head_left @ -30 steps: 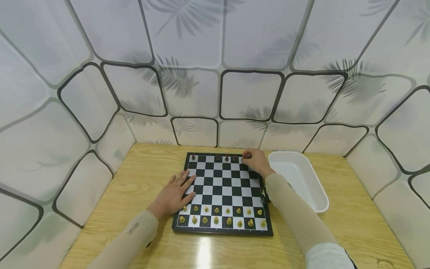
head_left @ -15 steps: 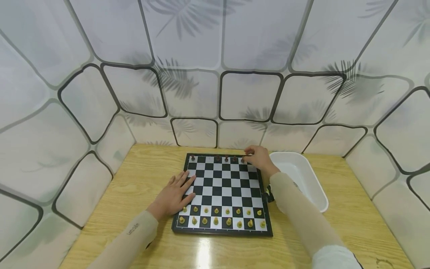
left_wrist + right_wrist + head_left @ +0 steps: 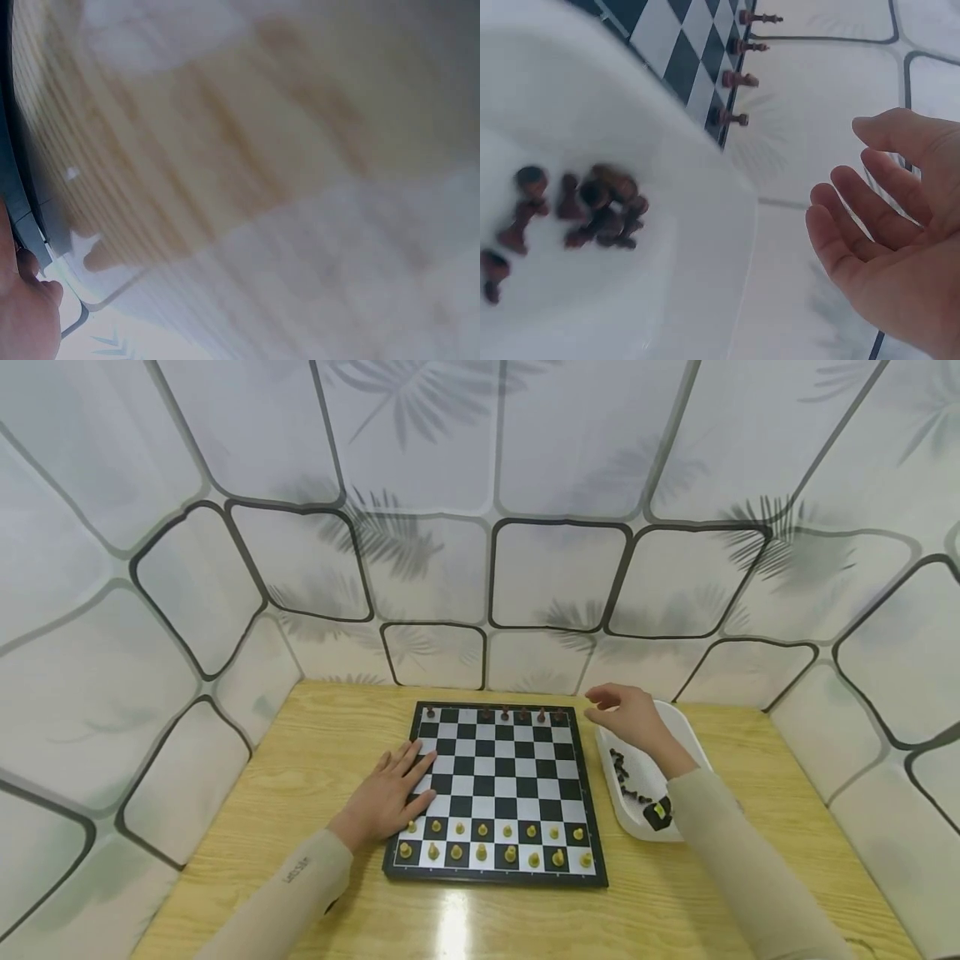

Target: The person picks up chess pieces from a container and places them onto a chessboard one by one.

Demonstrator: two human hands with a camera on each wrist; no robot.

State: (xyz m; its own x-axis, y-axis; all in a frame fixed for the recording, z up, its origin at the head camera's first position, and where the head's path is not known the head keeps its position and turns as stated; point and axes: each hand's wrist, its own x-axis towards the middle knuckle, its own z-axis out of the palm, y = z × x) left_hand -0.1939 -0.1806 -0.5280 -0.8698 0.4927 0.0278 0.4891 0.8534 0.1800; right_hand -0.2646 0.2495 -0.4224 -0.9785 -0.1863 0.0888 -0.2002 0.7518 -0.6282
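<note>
My left hand lies flat on the left edge of the chessboard, fingers spread; only part of it shows in the left wrist view. My right hand hangs over the far end of the white tray, its fingers loosely bent and holding nothing. Dark reddish chess pieces stand along the board's far row, several toward the right and one in the left corner. In the right wrist view, more dark chess pieces lie heaped and scattered in the tray.
Two rows of yellow chess pieces stand on the near side of the board. The wooden table meets a patterned fabric wall at the back. A small black device on the right wrist overlaps the tray's near end.
My right hand has let go of a dark chess piece at the board's far right corner and moved right, over the tray. The left hand has stayed in place.
</note>
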